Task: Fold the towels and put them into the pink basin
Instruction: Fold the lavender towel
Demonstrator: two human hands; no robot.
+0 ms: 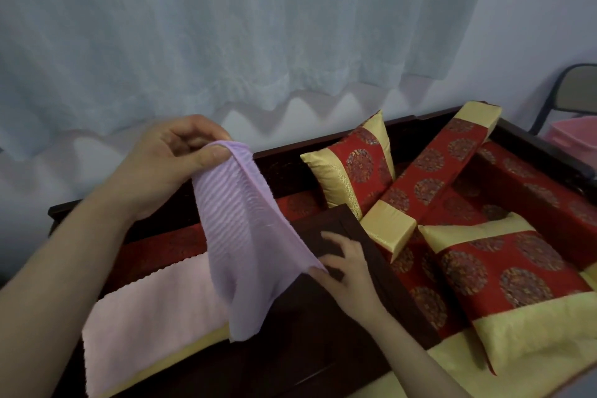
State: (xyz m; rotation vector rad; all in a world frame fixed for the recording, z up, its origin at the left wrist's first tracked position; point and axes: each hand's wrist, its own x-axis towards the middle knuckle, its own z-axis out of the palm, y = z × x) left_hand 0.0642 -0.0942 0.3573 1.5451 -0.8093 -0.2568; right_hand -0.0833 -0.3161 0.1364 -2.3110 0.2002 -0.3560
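Lilac ribbed cloth towel [245,236] hangs unfolded from the left hand [168,161], which pinches its top corner between thumb and fingers at centre left of the frame. The right hand [345,271], fingers loosely spread, touches the towel's lower edge above a dark wooden table [307,349]; whether it grips, I cannot tell. A pale pink flat towel [145,317] lies unfolded at lower left. The pink plastic basin [575,136] sits at the far right edge, its inside hidden. Folding looks barely begun, with both towels still to fold and put in the basin.
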